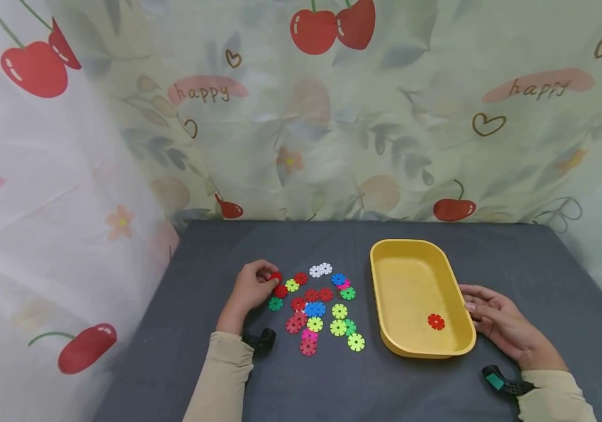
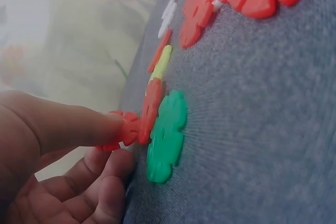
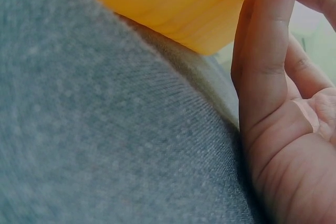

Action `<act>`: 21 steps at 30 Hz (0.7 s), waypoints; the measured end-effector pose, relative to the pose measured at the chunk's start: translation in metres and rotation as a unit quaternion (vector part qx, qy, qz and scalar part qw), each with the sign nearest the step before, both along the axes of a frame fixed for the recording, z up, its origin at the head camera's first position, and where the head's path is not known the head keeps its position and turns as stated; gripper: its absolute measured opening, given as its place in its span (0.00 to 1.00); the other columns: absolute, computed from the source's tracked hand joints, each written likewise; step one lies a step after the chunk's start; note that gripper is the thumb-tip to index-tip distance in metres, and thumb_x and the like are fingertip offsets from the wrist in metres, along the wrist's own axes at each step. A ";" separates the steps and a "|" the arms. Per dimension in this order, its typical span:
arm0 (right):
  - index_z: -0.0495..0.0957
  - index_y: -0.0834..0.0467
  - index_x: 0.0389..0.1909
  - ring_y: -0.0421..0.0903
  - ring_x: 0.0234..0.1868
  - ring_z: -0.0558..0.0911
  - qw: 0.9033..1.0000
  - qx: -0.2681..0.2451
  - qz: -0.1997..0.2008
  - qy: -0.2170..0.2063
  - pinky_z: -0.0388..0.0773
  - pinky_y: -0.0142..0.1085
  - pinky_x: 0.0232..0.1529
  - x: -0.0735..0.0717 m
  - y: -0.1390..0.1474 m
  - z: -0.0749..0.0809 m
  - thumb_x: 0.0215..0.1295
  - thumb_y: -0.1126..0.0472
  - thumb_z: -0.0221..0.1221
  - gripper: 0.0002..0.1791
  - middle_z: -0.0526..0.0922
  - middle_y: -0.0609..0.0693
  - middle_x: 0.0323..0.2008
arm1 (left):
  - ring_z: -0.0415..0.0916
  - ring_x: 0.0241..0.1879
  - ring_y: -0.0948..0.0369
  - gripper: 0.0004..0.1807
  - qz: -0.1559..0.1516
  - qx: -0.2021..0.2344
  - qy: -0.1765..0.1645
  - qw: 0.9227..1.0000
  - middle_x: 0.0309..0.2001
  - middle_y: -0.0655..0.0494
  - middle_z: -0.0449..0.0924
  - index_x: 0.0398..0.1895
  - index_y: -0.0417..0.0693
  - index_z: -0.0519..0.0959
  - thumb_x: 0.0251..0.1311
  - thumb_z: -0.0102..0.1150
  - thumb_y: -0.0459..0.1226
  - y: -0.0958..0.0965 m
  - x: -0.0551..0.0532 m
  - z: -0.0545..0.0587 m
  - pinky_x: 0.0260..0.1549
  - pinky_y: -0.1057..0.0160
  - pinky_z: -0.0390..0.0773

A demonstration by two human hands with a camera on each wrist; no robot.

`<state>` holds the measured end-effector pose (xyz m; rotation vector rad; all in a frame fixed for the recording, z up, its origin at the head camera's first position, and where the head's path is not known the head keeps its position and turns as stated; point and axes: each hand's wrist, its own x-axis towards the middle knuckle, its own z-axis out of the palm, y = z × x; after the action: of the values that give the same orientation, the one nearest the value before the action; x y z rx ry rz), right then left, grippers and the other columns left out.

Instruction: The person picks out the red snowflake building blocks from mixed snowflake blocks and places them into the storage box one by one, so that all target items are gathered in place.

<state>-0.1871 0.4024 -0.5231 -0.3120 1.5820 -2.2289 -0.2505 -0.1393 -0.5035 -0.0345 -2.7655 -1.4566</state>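
Observation:
My left hand (image 1: 252, 286) is at the left end of a spread of notched plastic discs. Its thumb and fingers pinch a red disc (image 2: 127, 128), which is partly hidden by the thumb. Close by lie another red disc (image 1: 281, 291) and a green disc (image 2: 169, 136). To the right stands a yellow tray (image 1: 376, 293) with one red disc (image 1: 436, 322) on its floor. My right hand (image 1: 509, 322) rests at the tray's right side, fingers fairly straight against the wall by the rim; nothing is gripped in it.
Several more discs lie between the left hand and the tray, among them white discs (image 1: 320, 270), blue discs (image 1: 315, 309) and a yellow-green disc (image 1: 356, 342). A dark grey cloth (image 1: 332, 387) covers the table. Behind it hangs a printed curtain (image 1: 332, 146).

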 end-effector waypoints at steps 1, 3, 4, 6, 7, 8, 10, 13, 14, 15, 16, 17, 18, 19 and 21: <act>0.80 0.50 0.65 0.42 0.56 0.89 1.000 -0.003 0.003 0.001 0.87 0.39 0.53 0.000 0.000 0.000 0.85 0.73 0.40 0.26 0.89 0.47 0.57 | 0.75 0.35 0.55 0.07 0.000 0.001 0.001 1.000 0.38 0.48 0.79 0.46 0.44 0.86 0.66 0.70 0.31 0.000 0.000 0.000 0.39 0.59 0.77; 0.79 0.50 0.66 0.42 0.57 0.89 1.000 -0.009 0.008 0.003 0.87 0.39 0.53 0.000 0.000 0.000 0.84 0.73 0.40 0.26 0.89 0.47 0.58 | 0.75 0.35 0.55 0.07 -0.001 0.002 0.004 1.000 0.38 0.48 0.79 0.46 0.44 0.87 0.67 0.69 0.31 0.000 0.001 0.000 0.39 0.60 0.77; 0.79 0.50 0.66 0.42 0.57 0.89 1.000 -0.012 0.010 0.005 0.87 0.39 0.53 0.000 0.000 0.000 0.84 0.73 0.39 0.26 0.89 0.48 0.58 | 0.75 0.36 0.55 0.07 -0.002 0.004 0.005 1.000 0.38 0.48 0.80 0.46 0.44 0.87 0.67 0.69 0.31 0.001 0.001 0.001 0.39 0.60 0.77; 0.79 0.51 0.66 0.42 0.56 0.89 1.000 -0.016 0.011 0.010 0.88 0.39 0.53 -0.001 0.000 0.000 0.84 0.73 0.39 0.26 0.89 0.48 0.58 | 0.75 0.36 0.55 0.07 -0.004 0.009 0.005 1.000 0.38 0.48 0.80 0.47 0.44 0.87 0.67 0.69 0.32 0.002 0.001 0.003 0.40 0.60 0.77; 0.79 0.51 0.67 0.42 0.56 0.89 1.000 -0.016 0.013 0.013 0.88 0.38 0.53 -0.001 0.000 0.000 0.84 0.74 0.39 0.26 0.89 0.48 0.58 | 0.75 0.37 0.55 0.07 -0.005 0.011 0.006 1.000 0.39 0.48 0.81 0.47 0.45 0.87 0.68 0.69 0.32 0.003 0.001 0.004 0.40 0.59 0.78; 0.79 0.51 0.67 0.42 0.56 0.89 1.000 -0.016 0.012 0.014 0.88 0.38 0.52 -0.001 0.000 0.001 0.84 0.74 0.39 0.26 0.89 0.48 0.58 | 0.76 0.37 0.55 0.08 -0.006 0.014 0.006 1.000 0.39 0.47 0.81 0.48 0.45 0.87 0.68 0.68 0.32 0.004 0.001 0.005 0.41 0.59 0.78; 0.79 0.51 0.67 0.42 0.56 0.89 1.000 -0.015 0.013 0.016 0.88 0.38 0.52 -0.001 0.000 0.001 0.84 0.74 0.39 0.26 0.89 0.48 0.58 | 0.77 0.39 0.55 0.08 -0.007 0.021 0.002 1.000 0.41 0.48 0.81 0.49 0.46 0.87 0.69 0.68 0.33 0.006 0.002 0.008 0.43 0.58 0.79; 0.79 0.51 0.67 0.43 0.56 0.89 1.000 -0.018 0.017 0.013 0.88 0.38 0.52 0.000 0.000 0.000 0.84 0.74 0.39 0.27 0.89 0.48 0.58 | 0.79 0.40 0.55 0.09 -0.013 0.038 -0.008 0.999 0.43 0.48 0.82 0.51 0.47 0.87 0.69 0.68 0.34 0.012 0.004 0.012 0.44 0.58 0.81; 0.79 0.51 0.67 0.43 0.56 0.89 1.000 -0.019 0.016 0.012 0.88 0.39 0.52 0.000 0.001 0.000 0.84 0.74 0.39 0.26 0.89 0.48 0.58 | 0.80 0.40 0.54 0.10 -0.018 0.050 -0.013 0.999 0.44 0.48 0.81 0.52 0.47 0.86 0.70 0.67 0.34 0.014 0.005 0.014 0.43 0.59 0.82; 0.79 0.51 0.67 0.43 0.57 0.89 1.000 -0.019 0.016 0.011 0.88 0.39 0.52 0.001 0.001 0.000 0.84 0.74 0.39 0.27 0.89 0.48 0.58 | 0.81 0.40 0.53 0.10 -0.023 0.063 -0.018 0.998 0.44 0.48 0.81 0.52 0.48 0.86 0.70 0.67 0.35 0.017 0.006 0.015 0.42 0.60 0.82; 0.79 0.51 0.67 0.43 0.57 0.89 1.000 -0.018 0.016 0.010 0.88 0.39 0.52 0.001 0.001 0.000 0.84 0.74 0.39 0.27 0.89 0.48 0.58 | 0.82 0.39 0.52 0.11 -0.029 0.077 -0.022 0.996 0.45 0.47 0.81 0.53 0.48 0.86 0.70 0.67 0.35 0.020 0.007 0.016 0.40 0.60 0.82; 0.79 0.51 0.67 0.43 0.56 0.89 1.000 -0.015 0.014 0.008 0.88 0.39 0.52 0.001 0.002 -0.001 0.84 0.74 0.39 0.26 0.89 0.48 0.58 | 0.83 0.39 0.50 0.11 -0.036 0.093 -0.026 0.995 0.45 0.47 0.80 0.53 0.48 0.86 0.70 0.67 0.34 0.023 0.008 0.018 0.39 0.60 0.82; 0.79 0.50 0.67 0.42 0.56 0.89 1.000 -0.010 0.011 0.007 0.88 0.38 0.52 0.001 0.002 -0.001 0.84 0.73 0.39 0.26 0.89 0.47 0.58 | 0.83 0.39 0.48 0.11 -0.043 0.109 -0.028 0.993 0.45 0.47 0.80 0.54 0.48 0.85 0.70 0.67 0.34 0.026 0.009 0.020 0.37 0.60 0.81; 0.79 0.50 0.67 0.42 0.56 0.89 1.000 -0.007 0.009 0.008 0.88 0.38 0.52 0.000 0.002 -0.001 0.84 0.73 0.39 0.26 0.89 0.47 0.58 | 0.84 0.39 0.46 0.12 -0.053 0.127 -0.030 0.990 0.45 0.45 0.80 0.54 0.47 0.85 0.70 0.67 0.34 0.030 0.010 0.022 0.37 0.59 0.82; 0.79 0.50 0.66 0.42 0.56 0.89 1.000 -0.003 0.006 0.010 0.88 0.38 0.52 0.000 0.002 0.000 0.84 0.73 0.40 0.26 0.89 0.47 0.58 | 0.86 0.41 0.42 0.12 -0.076 0.157 -0.029 0.984 0.45 0.44 0.80 0.55 0.46 0.85 0.70 0.67 0.33 0.039 0.011 0.026 0.39 0.55 0.83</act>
<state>-0.1872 0.4042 -0.5229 -0.3452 1.5799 -2.2279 -0.2390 -0.1006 -0.4774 -0.2073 -2.5905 -1.9436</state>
